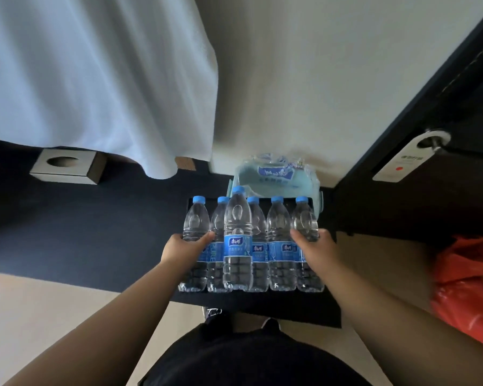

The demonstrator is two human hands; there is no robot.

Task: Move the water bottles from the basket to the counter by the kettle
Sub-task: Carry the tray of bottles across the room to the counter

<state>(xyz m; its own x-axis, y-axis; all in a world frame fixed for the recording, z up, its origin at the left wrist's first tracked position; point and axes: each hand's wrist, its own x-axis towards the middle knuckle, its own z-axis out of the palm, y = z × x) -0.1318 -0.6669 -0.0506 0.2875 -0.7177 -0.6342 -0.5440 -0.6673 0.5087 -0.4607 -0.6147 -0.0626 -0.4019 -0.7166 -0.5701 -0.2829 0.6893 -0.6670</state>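
Where six blue-capped water bottles [237, 240] stand packed in a tight row, they hang just over a black basket [326, 310], though its walls are hard to make out from above. The basket lies on pale floor [39, 302] at the edge of a dark carpet [67, 232]. A white bed sheet [95, 79] hangs to the left, and a dark door [444, 204] and an orange bag [469, 288] are to the right. The left hand [186, 247] and right hand [315, 247] clamp the row from its two ends, fingers [208, 235] curled round the outermost bottles.
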